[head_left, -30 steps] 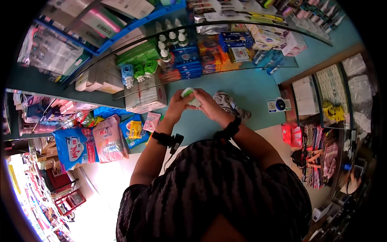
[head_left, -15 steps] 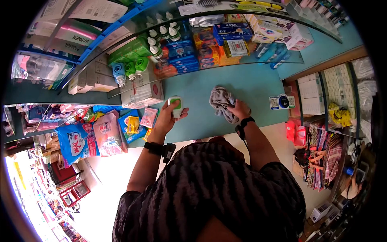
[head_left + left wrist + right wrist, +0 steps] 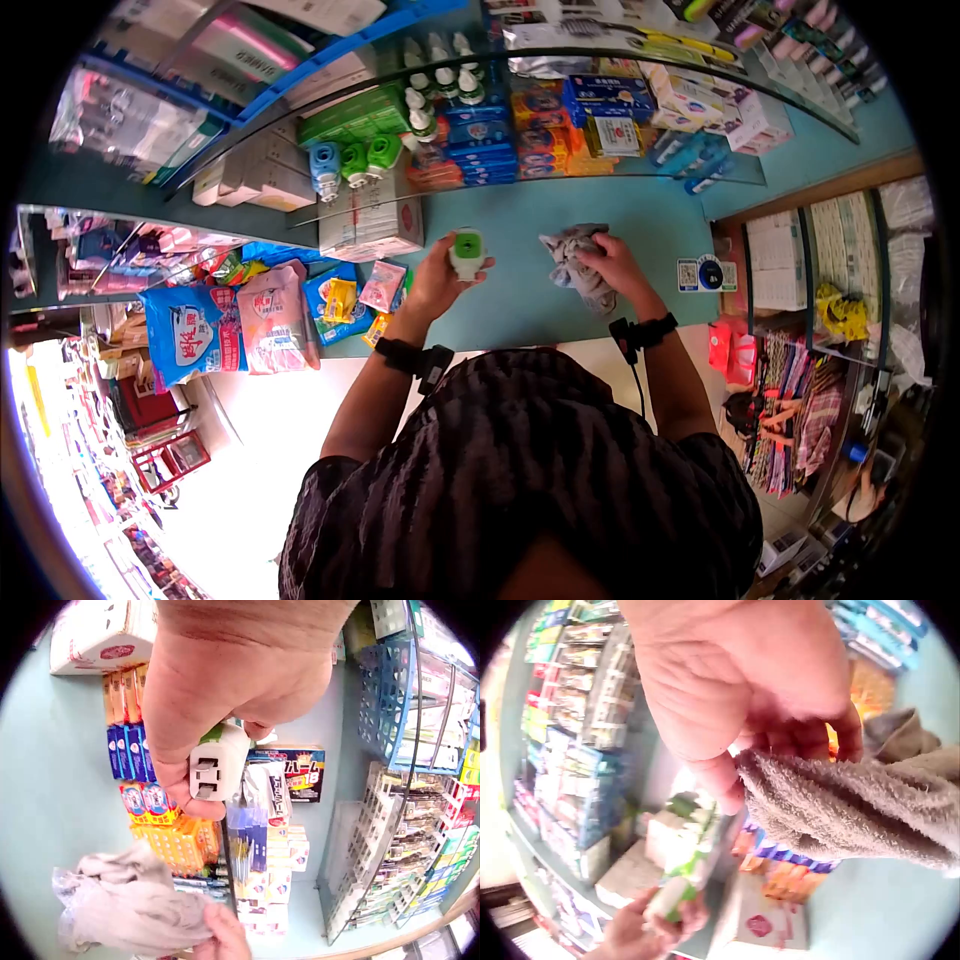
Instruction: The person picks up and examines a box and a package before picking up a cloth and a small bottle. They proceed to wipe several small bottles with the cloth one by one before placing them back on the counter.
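Note:
In the head view my left hand (image 3: pixel 434 282) holds a white and green plug-in mosquito repellent heater (image 3: pixel 467 255) over the counter, its green side up. Two flat metal prongs stick out of the heater (image 3: pixel 212 772) in the left wrist view, with fingers and thumb round its body. To the right, my right hand (image 3: pixel 620 266) grips a crumpled grey cloth (image 3: pixel 577 268). Seen from the right wrist, the terry cloth (image 3: pixel 840 799) is pinched between thumb and fingers and trails off to the right.
A teal counter (image 3: pixel 510 300) lies under both hands. Behind it, a glass shelf bears white-capped bottles (image 3: pixel 420 118), blue and green plug-in heaters (image 3: pixel 353 163) and blue packs (image 3: pixel 482 150). Detergent bags (image 3: pixel 270 325) lie at the left, a QR code card (image 3: pixel 700 274) at the right.
Both hands were together at the heater a second ago, the cloth lying on the counter. My right hand then moved right and took hold of the cloth; my left kept the heater.

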